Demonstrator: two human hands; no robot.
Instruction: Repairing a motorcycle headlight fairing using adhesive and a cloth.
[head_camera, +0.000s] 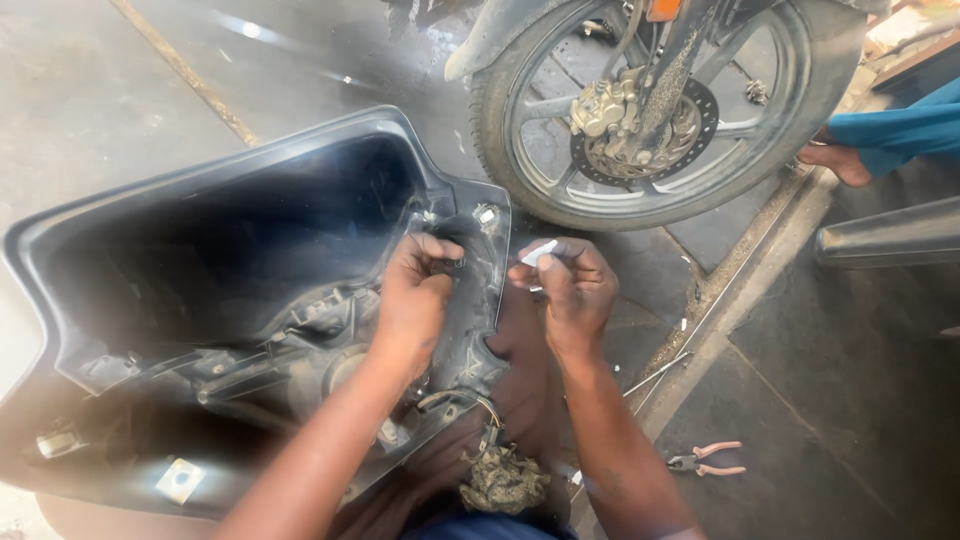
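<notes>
While the left hand (418, 285) pinches a small dark fitting (447, 266) at the upper edge of the big black plastic motorcycle panel (230, 250) across the lap, the right hand (570, 285), closed on a small white piece (539, 252) just beside it, would do best staying close and steady.

The small dark part pinched in the left hand (418, 285) is too small to tell, mostly covered by the fingers. The right hand (568, 285) hides most of a small white piece (538, 252), perhaps a clip. The black panel (200, 260) runs off the left and bottom edges, its inside washed by glare. The motorcycle wheel (650, 110) is cut by the top edge.
</notes>
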